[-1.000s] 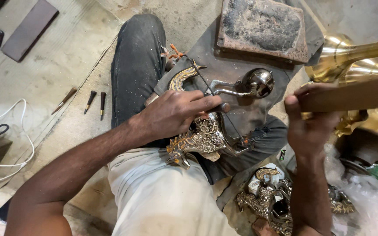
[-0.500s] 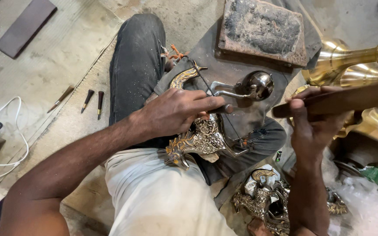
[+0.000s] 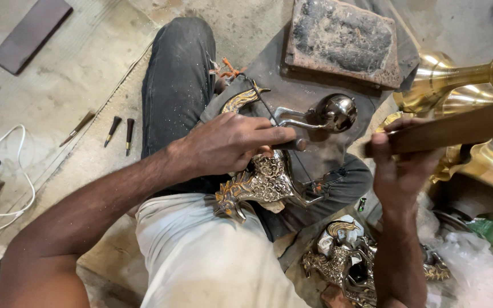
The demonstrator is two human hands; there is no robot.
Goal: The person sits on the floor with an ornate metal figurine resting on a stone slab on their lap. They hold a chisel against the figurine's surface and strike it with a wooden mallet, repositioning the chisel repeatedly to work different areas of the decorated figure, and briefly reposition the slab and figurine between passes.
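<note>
Since the earlier frame, the right hand [image 3: 403,171] has lifted its wooden stick [image 3: 457,128] slightly, while the left hand has hardly shifted. Nearest the camera, on the lap, lies the ornate brass casting [image 3: 261,185], its long axis running from near left up to far right. The left hand [image 3: 229,142] presses down on it, fingers [image 3: 269,136] closed together over the top, pinning it. To the right, well apart from the casting, the right hand's fingers wrap around the stick, which points right. Just beyond the left hand sits a metal tool with a round knob [image 3: 338,111]. Farther off rests a worn block [image 3: 343,40], and polished brass vessels [image 3: 463,77] stand at far right.
</note>
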